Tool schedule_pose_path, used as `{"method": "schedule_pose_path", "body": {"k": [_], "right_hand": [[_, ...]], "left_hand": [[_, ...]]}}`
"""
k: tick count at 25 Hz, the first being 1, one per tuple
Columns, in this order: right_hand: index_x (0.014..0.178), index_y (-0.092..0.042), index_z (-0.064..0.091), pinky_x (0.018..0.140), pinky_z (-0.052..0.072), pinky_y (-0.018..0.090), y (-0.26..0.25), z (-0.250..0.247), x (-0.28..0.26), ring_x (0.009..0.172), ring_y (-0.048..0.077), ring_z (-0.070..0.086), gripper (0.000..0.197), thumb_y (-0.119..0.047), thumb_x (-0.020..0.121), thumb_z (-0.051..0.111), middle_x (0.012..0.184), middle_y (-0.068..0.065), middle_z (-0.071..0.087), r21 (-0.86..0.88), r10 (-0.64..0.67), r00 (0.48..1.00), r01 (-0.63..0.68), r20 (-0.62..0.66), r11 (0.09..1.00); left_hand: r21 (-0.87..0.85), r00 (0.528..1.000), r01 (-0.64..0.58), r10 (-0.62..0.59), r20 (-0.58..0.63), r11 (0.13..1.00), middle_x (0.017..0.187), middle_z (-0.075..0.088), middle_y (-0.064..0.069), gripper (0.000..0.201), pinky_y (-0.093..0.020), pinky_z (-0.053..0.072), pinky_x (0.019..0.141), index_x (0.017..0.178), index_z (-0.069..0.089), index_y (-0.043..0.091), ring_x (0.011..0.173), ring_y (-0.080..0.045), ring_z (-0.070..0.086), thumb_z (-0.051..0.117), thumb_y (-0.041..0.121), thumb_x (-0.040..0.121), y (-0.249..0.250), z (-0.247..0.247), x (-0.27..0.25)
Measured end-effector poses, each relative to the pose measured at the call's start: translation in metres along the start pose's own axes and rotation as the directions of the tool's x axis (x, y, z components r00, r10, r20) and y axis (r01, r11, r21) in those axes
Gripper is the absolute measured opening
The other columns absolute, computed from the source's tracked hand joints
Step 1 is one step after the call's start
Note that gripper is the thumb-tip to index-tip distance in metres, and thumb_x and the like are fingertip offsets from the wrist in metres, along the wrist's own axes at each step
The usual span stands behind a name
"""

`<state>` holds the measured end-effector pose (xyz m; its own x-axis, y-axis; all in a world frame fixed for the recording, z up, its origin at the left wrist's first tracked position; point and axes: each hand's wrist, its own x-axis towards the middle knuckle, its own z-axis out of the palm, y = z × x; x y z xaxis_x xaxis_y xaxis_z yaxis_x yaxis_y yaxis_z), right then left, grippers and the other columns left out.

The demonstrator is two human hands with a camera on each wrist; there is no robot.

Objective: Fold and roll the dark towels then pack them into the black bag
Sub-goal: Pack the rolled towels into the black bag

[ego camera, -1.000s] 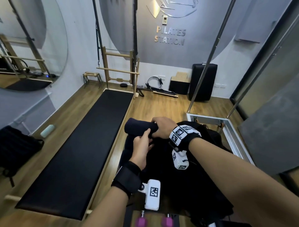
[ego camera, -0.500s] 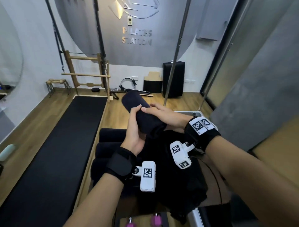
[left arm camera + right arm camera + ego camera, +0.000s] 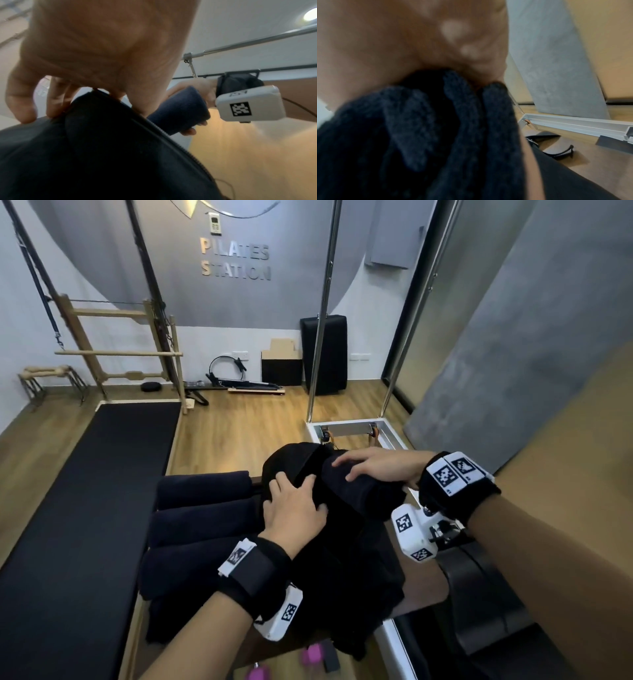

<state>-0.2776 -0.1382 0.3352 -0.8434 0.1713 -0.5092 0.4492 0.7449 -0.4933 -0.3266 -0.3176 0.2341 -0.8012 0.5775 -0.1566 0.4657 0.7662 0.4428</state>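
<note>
A rolled dark towel (image 3: 356, 491) lies tilted at the mouth of the black bag (image 3: 346, 583), its far end against the opening. My right hand (image 3: 375, 467) grips the roll from above, fingers wrapped over it; the right wrist view shows the towel's layered end (image 3: 436, 135) under my palm (image 3: 402, 40). My left hand (image 3: 294, 505) holds the bag's zipper edge (image 3: 154, 127), fingers (image 3: 56, 100) curled over the rim. In the left wrist view the navy roll (image 3: 180, 112) sits just right of that rim. Three more rolled towels (image 3: 205, 522) lie stacked left of the bag.
A long black padded bench (image 3: 85, 508) runs along the left. A white metal frame (image 3: 356, 429) and chrome poles (image 3: 322, 337) stand just beyond the bag. Two pink dumbbells (image 3: 311, 655) lie on the wooden floor below my left arm.
The towel roll came off the stack, went up, then right and down to the bag's mouth. My left hand let go of the roll and took the bag's edge.
</note>
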Motion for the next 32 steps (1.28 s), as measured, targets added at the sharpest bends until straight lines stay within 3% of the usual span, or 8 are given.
{"method": "schedule_pose_path", "body": {"k": [3,6,11,16,23,26,28,32], "right_hand": [[0.152,-0.02,0.05,0.122,0.024,0.031,-0.007,0.015,0.034,0.15,0.022,0.033,0.047,-0.025,0.106,0.053,0.163,0.001,0.039,-0.144,0.078,0.995,-0.068,0.061,0.987],[0.154,-0.011,0.046,0.117,0.028,0.028,-0.005,0.032,0.072,0.149,0.024,0.036,0.049,-0.022,0.107,0.052,0.163,0.007,0.04,-0.154,0.126,0.992,-0.123,0.01,0.98],[0.164,-0.025,0.027,0.114,0.043,0.043,0.014,0.066,0.116,0.137,0.038,0.05,0.07,-0.008,0.099,0.047,0.156,0.019,0.046,0.223,0.201,0.963,-0.159,-0.179,0.962],[0.164,-0.041,0.016,0.12,0.035,0.053,0.044,0.082,0.13,0.148,0.045,0.035,0.081,-0.014,0.095,0.05,0.166,0.022,0.024,0.113,0.254,0.95,-0.237,-0.183,0.965],[0.164,-0.04,0.011,0.12,0.036,0.046,0.066,0.09,0.137,0.147,0.039,0.04,0.086,-0.021,0.098,0.062,0.163,0.02,0.036,0.053,0.158,0.972,-0.151,-0.171,0.987],[0.162,-0.048,0.001,0.109,0.047,0.039,0.077,0.089,0.132,0.135,0.036,0.054,0.096,-0.022,0.097,0.066,0.156,0.016,0.047,-0.041,0.123,0.987,-0.128,-0.103,0.991],[0.162,-0.049,-0.005,0.091,0.051,0.038,0.081,0.088,0.13,0.121,0.038,0.063,0.098,-0.016,0.098,0.061,0.144,0.022,0.056,-0.119,0.129,0.99,-0.135,-0.063,0.984],[0.164,-0.042,-0.002,0.08,0.049,0.039,0.074,0.087,0.124,0.102,0.04,0.067,0.098,-0.012,0.094,0.059,0.124,0.023,0.066,-0.134,0.111,0.969,-0.142,-0.219,0.981]], "left_hand": [[0.031,1.0,0.008,-0.009,0.008,0.999,0.15,0.024,-0.015,0.051,-0.044,0.047,0.098,0.14,0.042,0.013,0.136,-0.035,0.035,0.065,0.025,0.096,0.008,0.001,-0.003],[-0.021,0.998,-0.017,0.018,0.057,1.0,0.158,0.014,-0.014,0.064,-0.04,0.049,0.097,0.145,0.034,0.005,0.138,-0.036,0.036,0.066,0.007,0.091,0.008,0.0,-0.003],[-0.031,0.994,-0.068,0.07,0.084,0.997,0.164,0.007,-0.01,0.078,-0.039,0.051,0.098,0.157,0.024,0.009,0.14,-0.033,0.035,0.063,0.002,0.089,0.004,-0.002,-0.007],[-0.033,0.992,-0.083,0.086,0.09,0.996,0.162,0.012,-0.006,0.078,-0.033,0.047,0.086,0.154,0.027,0.015,0.137,-0.03,0.038,0.061,0.0,0.086,0.001,-0.007,-0.009],[-0.012,0.993,-0.072,0.073,0.094,0.997,0.163,0.009,-0.006,0.081,-0.032,0.046,0.086,0.158,0.024,0.013,0.138,-0.03,0.037,0.06,-0.001,0.087,0.007,-0.003,-0.009],[-0.007,0.995,-0.052,0.052,0.09,0.999,0.164,0.008,-0.006,0.085,-0.031,0.045,0.086,0.16,0.02,0.014,0.139,-0.03,0.037,0.061,0.0,0.088,0.005,0.0,-0.009],[0.001,0.996,-0.042,0.042,0.078,0.999,0.164,0.008,-0.005,0.083,-0.032,0.046,0.088,0.16,0.021,0.014,0.14,-0.029,0.037,0.062,0.001,0.088,0.004,0.001,-0.01],[-0.004,0.996,-0.041,0.041,0.075,0.999,0.164,0.008,-0.005,0.083,-0.035,0.049,0.092,0.159,0.021,0.015,0.139,-0.03,0.037,0.061,0.001,0.088,0.0,0.001,-0.013]]}}
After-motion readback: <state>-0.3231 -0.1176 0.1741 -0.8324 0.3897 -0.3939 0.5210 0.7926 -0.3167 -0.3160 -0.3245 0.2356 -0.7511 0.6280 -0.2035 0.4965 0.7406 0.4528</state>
